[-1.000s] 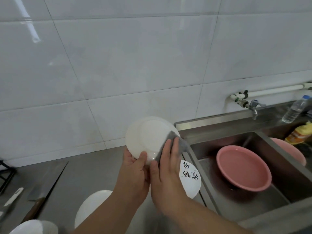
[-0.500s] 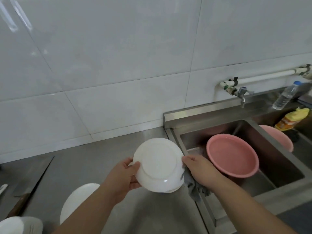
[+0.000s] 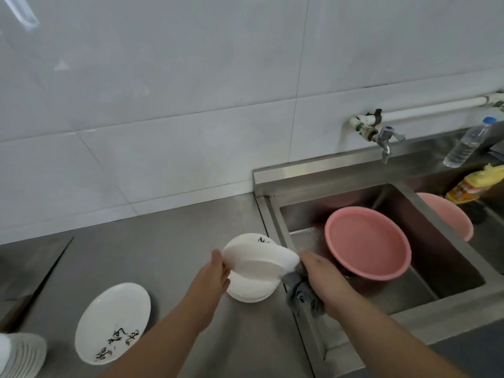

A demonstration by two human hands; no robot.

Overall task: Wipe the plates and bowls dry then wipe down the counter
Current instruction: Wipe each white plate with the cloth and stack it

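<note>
Between my hands is a white plate (image 3: 259,259), tilted on edge just above a small stack of white plates (image 3: 249,291) on the steel counter (image 3: 152,255). My left hand (image 3: 218,271) grips the tilted plate's left rim. At its right rim is my right hand (image 3: 321,276), which holds a bunched grey cloth (image 3: 301,294) hanging below the fingers. Another white plate (image 3: 113,321) with black writing lies flat at the lower left.
A steel sink (image 3: 308,195) on the right holds a pink basin (image 3: 368,241), with a second pink basin (image 3: 447,214) behind a divider. Above are a tap (image 3: 384,140), a water bottle (image 3: 466,144) and a yellow bottle (image 3: 477,184). A cleaver (image 3: 35,285) and stacked white bowls (image 3: 21,353) sit at left.
The plate has dropped from in front of the wall to just above the stack and turned edge-on. My right hand has come off its face, the cloth bunched in it.
</note>
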